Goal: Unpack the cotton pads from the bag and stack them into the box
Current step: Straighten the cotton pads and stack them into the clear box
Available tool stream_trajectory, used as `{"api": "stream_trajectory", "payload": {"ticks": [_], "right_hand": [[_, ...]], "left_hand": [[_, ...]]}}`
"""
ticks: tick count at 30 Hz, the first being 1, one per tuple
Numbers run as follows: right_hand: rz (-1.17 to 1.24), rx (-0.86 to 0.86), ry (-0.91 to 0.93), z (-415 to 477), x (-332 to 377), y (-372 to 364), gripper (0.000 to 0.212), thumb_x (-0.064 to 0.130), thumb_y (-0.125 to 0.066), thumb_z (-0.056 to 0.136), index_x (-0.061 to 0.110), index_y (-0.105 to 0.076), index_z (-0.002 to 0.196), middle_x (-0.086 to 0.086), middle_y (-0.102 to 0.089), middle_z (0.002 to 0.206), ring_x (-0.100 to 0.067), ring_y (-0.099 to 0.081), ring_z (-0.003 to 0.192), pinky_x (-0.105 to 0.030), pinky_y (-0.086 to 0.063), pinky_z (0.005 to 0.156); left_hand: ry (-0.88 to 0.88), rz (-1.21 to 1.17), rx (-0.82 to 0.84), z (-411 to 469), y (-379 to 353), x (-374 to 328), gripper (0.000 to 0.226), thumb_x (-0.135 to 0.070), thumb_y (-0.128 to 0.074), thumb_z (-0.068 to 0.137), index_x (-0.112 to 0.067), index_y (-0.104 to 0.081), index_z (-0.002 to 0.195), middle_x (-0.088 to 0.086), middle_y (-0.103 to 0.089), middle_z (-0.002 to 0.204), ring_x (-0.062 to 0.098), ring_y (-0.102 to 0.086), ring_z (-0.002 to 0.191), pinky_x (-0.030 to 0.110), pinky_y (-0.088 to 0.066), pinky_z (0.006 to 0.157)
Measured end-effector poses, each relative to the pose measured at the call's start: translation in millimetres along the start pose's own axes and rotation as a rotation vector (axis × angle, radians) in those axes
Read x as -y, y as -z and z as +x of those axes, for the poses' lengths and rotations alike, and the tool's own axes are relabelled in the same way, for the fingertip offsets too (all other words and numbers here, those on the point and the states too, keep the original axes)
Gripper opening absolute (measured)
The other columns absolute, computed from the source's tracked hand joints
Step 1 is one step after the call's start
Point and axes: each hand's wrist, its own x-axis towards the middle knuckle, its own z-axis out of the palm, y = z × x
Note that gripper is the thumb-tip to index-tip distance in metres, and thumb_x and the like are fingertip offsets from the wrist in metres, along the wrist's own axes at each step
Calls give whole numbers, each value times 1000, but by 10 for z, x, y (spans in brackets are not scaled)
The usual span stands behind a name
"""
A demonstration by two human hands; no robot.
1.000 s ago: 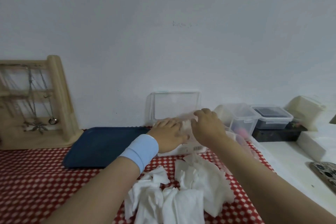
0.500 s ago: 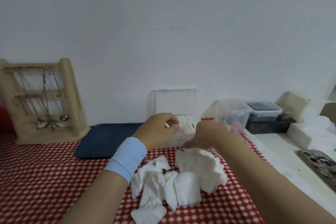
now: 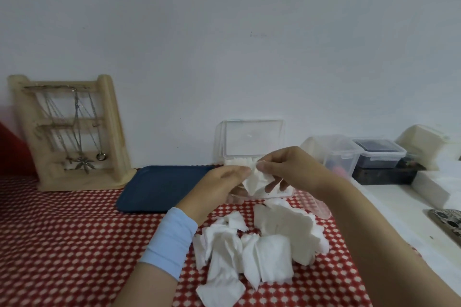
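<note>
Head view: both hands pinch cotton pad over box.

Place: a home; a dressing or vanity corner, by its contents.
Upper frame: plain white wall.
Lower left: red-and-white checked tablecloth.
Left of frame: wooden jewellery stand hung with necklaces, set against the wall.
Centre: dark blue tray flat on the cloth.
Right: clear snap-lid storage boxes beside a white ledge.
Lower centre: loose cotton pads heaped on the cloth.
</note>
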Motion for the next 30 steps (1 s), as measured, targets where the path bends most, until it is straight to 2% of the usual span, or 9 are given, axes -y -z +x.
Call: {"api": "stream_trajectory", "payload": {"ticks": [4,7,9,12,14,17,20,25,30], "right_hand": [[80,56,35,97,-51,-133,13,21,-70,94,11,-77,97,-11,-77,86,-20,-72,70,-29,-49,59],[141,109,17,134,-105,-176,10,15,-72,92,8,-77,97,-19,-75,88,-19,-69,69,-29,-50,60],[104,111,13,157,-127,-206,11,15,-70,94,7,-76,97,-15,-74,83,-19,-68,69,-33,-51,63],[135,104,-16,152,-70,-284,29,37,-63,97,11,-75,101,-4,-76,87,-25,-72,74,-37,-51,66],[69,103,-41,129,-15,-311,34,48,-69,90,17,-76,98,-1,-77,88,-26,-75,77,-32,-53,63],[-12,76,-54,116,-35,-296,26,29,-86,78,13,-75,96,-4,-77,81,-19,-73,69,-28,-56,58],[53,0,-47,103,-63,-266,5,13,-77,86,10,-77,90,-8,-77,83,-17,-69,64,-32,-58,59],[62,-153,109,46,-25,-263,8,12,-75,87,16,-73,81,13,-66,65,-8,-53,50,-18,-44,49],[-62,-52,167,19,14,-291,11,13,-79,84,24,-79,85,12,-75,84,-7,-53,52,-16,-47,56]], "left_hand": [[-43,50,-50,-11,113,22,17,-16,-69,95,-11,-76,110,4,-80,96,16,-75,80,27,-59,73],[-8,-17,-107,-5,190,66,15,-16,-67,97,-9,-76,106,7,-79,96,15,-73,78,27,-58,69],[6,-17,-84,-11,188,88,14,-17,-67,97,-12,-76,107,5,-79,96,16,-74,82,30,-60,74],[-36,74,-97,-24,133,111,10,-17,-71,94,-16,-76,103,3,-80,92,17,-75,77,26,-60,75],[-56,96,-128,-36,125,103,11,-17,-73,92,-14,-75,103,4,-80,92,15,-73,71,23,-59,71],[-24,115,-109,-60,194,104,14,-17,-73,93,-14,-74,106,4,-80,96,14,-72,73,26,-61,76],[23,79,-33,-96,267,125,17,-12,-69,95,-14,-73,111,3,-80,101,15,-76,86,26,-60,78],[30,-70,-86,-126,242,132,14,-17,-68,96,-12,-75,108,4,-80,102,26,-75,100,31,-62,85],[30,-212,-23,-127,226,140,20,-13,-65,98,-8,-73,116,9,-78,110,24,-75,103,31,-60,86]]}}
